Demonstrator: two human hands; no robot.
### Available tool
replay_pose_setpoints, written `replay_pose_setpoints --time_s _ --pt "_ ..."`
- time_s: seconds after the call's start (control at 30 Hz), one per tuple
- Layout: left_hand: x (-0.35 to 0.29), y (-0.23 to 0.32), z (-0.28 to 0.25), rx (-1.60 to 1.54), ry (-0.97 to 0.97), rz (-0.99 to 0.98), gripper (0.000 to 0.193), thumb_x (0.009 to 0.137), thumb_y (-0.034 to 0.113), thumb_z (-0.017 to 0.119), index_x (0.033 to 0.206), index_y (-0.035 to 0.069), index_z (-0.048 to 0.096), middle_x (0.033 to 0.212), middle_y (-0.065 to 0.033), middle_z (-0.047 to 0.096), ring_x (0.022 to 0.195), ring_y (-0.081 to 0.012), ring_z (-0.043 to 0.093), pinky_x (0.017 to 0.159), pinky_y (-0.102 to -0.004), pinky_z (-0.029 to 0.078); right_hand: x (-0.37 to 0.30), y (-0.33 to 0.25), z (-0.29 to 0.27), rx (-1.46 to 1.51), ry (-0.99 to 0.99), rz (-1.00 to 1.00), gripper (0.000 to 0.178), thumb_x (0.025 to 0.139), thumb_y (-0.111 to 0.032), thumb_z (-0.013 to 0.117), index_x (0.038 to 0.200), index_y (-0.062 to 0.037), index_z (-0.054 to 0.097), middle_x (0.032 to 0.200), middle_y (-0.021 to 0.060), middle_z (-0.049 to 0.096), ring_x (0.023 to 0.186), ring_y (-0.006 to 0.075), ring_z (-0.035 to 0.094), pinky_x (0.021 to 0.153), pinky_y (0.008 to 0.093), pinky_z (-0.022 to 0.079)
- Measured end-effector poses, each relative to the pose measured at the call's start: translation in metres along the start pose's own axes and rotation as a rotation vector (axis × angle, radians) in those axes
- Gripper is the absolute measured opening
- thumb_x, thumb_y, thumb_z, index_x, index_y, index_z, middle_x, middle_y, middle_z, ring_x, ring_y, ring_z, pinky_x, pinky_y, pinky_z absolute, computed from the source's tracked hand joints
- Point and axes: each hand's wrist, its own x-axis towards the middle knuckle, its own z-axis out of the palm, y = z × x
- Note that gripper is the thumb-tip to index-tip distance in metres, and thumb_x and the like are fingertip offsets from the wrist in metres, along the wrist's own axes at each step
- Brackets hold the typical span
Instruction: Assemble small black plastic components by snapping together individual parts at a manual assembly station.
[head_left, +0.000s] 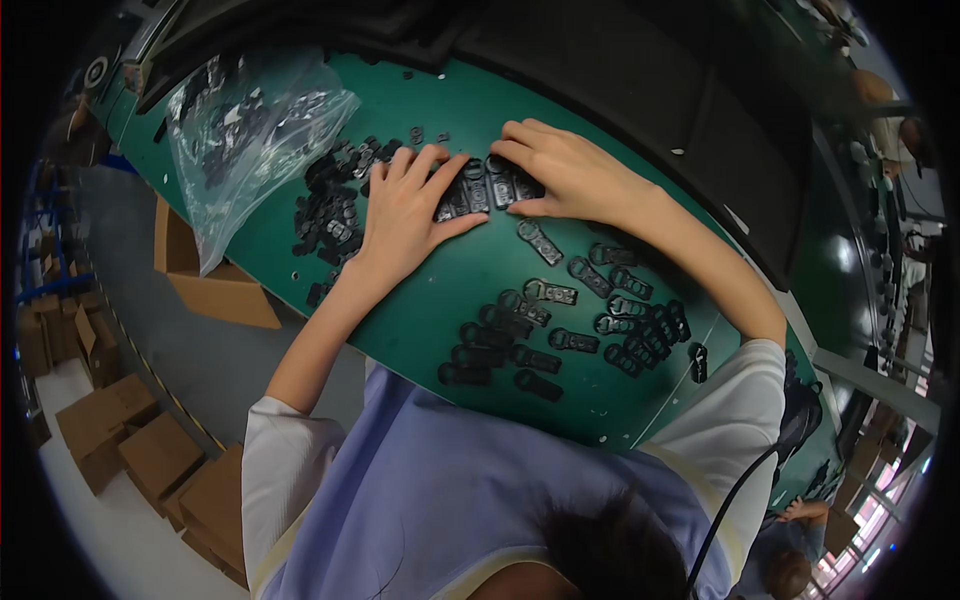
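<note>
A short row of black plastic parts point(478, 186), each long with a round ring end, stands side by side on the green table. My left hand point(402, 208) grips the left end of this row, thumb along the near side and fingers over the far side. At the other end, my right hand point(570, 172) curls its fingers and thumb round the parts, partly hiding them. A single matching part point(540, 242) lies just below my right hand. More of these black parts point(574, 341) are spread nearer to me, some in overlapping rows.
Left of my left hand lies a loose heap of small black pieces point(330, 205). A clear plastic bag point(255, 130) with dark pieces rests behind it. Black foam-like sheets point(640, 70) line the table's far side. An open cardboard box point(215, 285) stands below the left edge.
</note>
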Motion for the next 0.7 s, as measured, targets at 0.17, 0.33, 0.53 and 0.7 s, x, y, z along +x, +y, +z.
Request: replay_pose_setpoints --time_s 0.17,0.33,0.53,0.7 --pt "0.083 0.024 -0.003 -0.114 0.106 0.157 0.06 0.071 0.045 0.074 0.117 0.01 0.061 0.11 -0.0034 0.053 0.1 -0.023 0.048 0.083 -0.0354 0.036 -0.043 0.038 -0.063 -0.077 0.242 0.203 0.058 0.068 -0.026 0.079 0.114 0.0032 0.059 0.101 0.0158 0.058 0.094 0.031 0.06 0.081 0.037 0.051" --pt "0.209 0.022 0.075 -0.092 0.053 0.429 0.059 0.075 0.051 0.07 0.117 0.01 0.063 0.107 -0.0028 0.054 0.1 -0.0209 0.049 0.082 -0.0354 0.038 -0.079 0.109 -0.073 -0.017 0.217 0.561 0.06 0.069 -0.032 0.08 0.114 0.0029 0.061 0.106 0.0162 0.063 0.097 0.0299 0.062 0.084 0.0374 0.051" --pt "0.218 0.03 0.101 -0.162 -0.04 0.54 0.05 0.077 0.044 0.071 0.113 0.011 0.064 0.103 -0.0039 0.055 0.098 -0.0208 0.051 0.079 -0.0349 0.039 -0.108 0.13 -0.054 -0.183 0.221 0.533 0.058 0.071 -0.03 0.079 0.116 0.0012 0.06 0.106 0.013 0.063 0.089 0.0264 0.061 0.08 0.0348 0.05" --pt "0.178 0.029 0.04 -0.263 -0.066 0.338 0.063 0.084 0.044 0.065 0.133 0.008 0.049 0.12 -0.017 0.048 0.115 -0.0319 0.045 0.098 -0.0454 0.036 -0.095 0.062 -0.062 -0.32 0.421 0.344 0.047 0.075 -0.023 0.077 0.112 0.0002 0.06 0.104 0.0119 0.062 0.089 0.0253 0.061 0.08 0.0346 0.049"
